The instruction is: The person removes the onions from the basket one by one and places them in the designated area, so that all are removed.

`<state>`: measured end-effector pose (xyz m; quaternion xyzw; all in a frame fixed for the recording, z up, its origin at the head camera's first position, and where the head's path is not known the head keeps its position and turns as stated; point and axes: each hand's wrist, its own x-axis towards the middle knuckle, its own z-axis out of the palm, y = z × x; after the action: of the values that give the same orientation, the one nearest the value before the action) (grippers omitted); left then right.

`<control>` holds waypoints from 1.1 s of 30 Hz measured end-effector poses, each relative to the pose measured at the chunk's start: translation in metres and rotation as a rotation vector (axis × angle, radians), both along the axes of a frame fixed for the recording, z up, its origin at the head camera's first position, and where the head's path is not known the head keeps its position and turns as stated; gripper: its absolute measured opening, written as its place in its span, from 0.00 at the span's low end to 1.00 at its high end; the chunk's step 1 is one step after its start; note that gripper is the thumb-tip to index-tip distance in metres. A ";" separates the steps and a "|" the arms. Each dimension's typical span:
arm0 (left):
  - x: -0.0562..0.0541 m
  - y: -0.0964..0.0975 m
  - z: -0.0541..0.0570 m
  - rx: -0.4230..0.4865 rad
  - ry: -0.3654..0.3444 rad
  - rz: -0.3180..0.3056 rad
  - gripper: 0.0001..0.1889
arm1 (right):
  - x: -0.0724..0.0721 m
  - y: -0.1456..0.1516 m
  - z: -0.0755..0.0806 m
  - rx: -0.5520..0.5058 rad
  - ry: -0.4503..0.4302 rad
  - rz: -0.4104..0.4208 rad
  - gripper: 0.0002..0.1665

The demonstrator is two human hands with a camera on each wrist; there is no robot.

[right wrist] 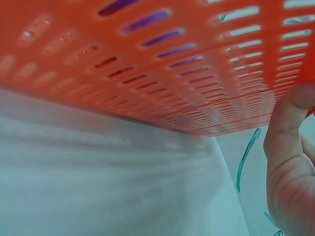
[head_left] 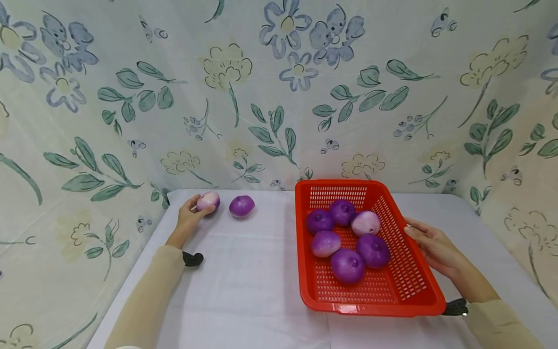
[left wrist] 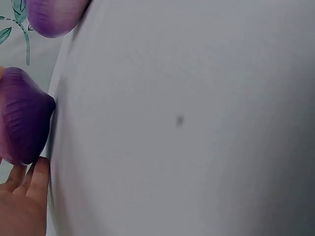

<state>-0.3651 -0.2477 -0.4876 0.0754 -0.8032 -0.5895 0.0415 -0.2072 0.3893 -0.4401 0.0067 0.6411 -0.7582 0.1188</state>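
At the far left of the table, my left hand [head_left: 188,222] holds a purple-and-white onion [head_left: 209,199] between thumb and fingers. The left wrist view shows that onion [left wrist: 23,118] close up, with fingertips [left wrist: 40,177] against it. A second purple onion [head_left: 241,206] lies just to its right. My right hand [head_left: 437,248] grips the right rim of a red plastic basket [head_left: 348,309], thumb over the edge. Seen from the right wrist, the thumb [right wrist: 285,125] reaches up to the slotted basket wall [right wrist: 147,88]. Several purple onions [head_left: 348,266] lie inside the basket.
A white cloth covers the table [head_left: 244,281]. Behind it and at both sides hangs a floral curtain [head_left: 279,97]. The basket takes up the right half of the table.
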 end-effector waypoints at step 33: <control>0.017 -0.007 0.050 -0.101 0.184 -0.190 0.44 | 0.000 0.002 -0.002 0.016 0.007 0.003 0.17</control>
<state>-0.3480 -0.2550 -0.4376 -0.0575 -0.8281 -0.5541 0.0627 -0.2076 0.3909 -0.4423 0.0044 0.6477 -0.7528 0.1175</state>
